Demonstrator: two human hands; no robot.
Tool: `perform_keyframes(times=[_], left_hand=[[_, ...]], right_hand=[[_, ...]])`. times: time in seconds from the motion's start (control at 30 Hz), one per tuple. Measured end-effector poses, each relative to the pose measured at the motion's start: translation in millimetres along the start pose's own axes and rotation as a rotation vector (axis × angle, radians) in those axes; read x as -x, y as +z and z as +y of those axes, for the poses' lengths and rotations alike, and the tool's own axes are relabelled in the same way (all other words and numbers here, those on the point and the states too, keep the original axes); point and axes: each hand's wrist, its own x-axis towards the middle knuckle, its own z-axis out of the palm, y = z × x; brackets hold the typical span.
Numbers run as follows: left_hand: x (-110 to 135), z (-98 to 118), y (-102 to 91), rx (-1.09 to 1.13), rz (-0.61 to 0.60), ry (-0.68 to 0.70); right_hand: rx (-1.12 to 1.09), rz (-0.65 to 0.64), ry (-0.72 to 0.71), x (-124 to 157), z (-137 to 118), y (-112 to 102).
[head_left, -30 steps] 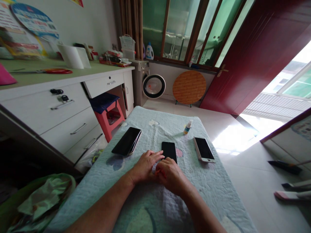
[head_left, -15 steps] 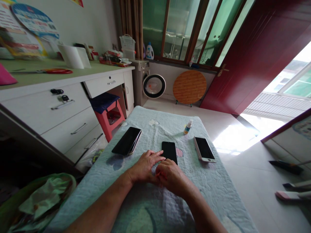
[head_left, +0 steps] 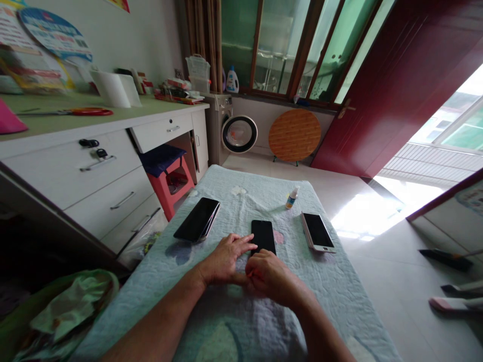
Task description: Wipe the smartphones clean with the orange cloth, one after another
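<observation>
A black smartphone point(head_left: 263, 235) lies face up on the quilted cover, its lower end hidden behind my hands. My left hand point(head_left: 228, 256) rests at its left side, fingers stretched out with the tips on the screen's edge and the thumb reaching toward my right hand. Over the phone's bottom end, my right hand point(head_left: 269, 274) is closed, fingers curled inward; what it pinches, if anything, is hidden. To the left is a stack of dark-screened phones or tablets point(head_left: 198, 219). On the right sits a white-framed phone point(head_left: 317, 231) stacked on another. A small spray bottle point(head_left: 291, 198) stands beyond them.
The pale blue quilted cover point(head_left: 241, 196) drapes the low surface. At left are a white desk with drawers point(head_left: 101, 166), a red stool point(head_left: 171, 176) and a green bin point(head_left: 109, 286). Behind stand an open-doored washing machine point(head_left: 219, 125) and a round wooden tabletop point(head_left: 294, 134).
My right hand has shifted slightly right and down at the phone's lower end. My left hand and the other phones stay in place.
</observation>
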Motion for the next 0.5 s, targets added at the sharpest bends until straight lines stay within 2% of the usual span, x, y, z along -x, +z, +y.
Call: perform_keyframes(times=[0.3,0.5], left_hand=[[2,1,-0.5,0.030,0.009,-0.012],[2,1,-2.0,0.020,-0.005,-0.021]], right_hand=[[0.009,-0.118,0.030,-1,-11,-14],[0.021,-0.127,0.041,2,-13,-16]])
